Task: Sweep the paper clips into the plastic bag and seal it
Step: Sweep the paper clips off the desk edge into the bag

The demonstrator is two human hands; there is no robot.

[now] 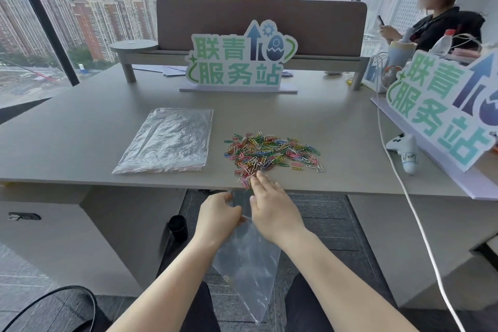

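A heap of coloured paper clips (272,152) lies on the grey desk (80,143), reaching to its front edge. Just below that edge hangs a clear plastic bag (248,264), its mouth held up against the desk. My left hand (219,214) grips the bag's rim on the left side. With its fingers straight, my right hand (272,205) reaches over the edge, and its fingertips touch the nearest clips. One clip seems to lie inside the bag.
A stack of clear plastic bags (168,140) lies left of the clips. A green sign (239,58) stands behind them, and another sign (444,105), a white controller (404,149) and a white cable (404,188) are at the right. Two people sit beyond the desk.
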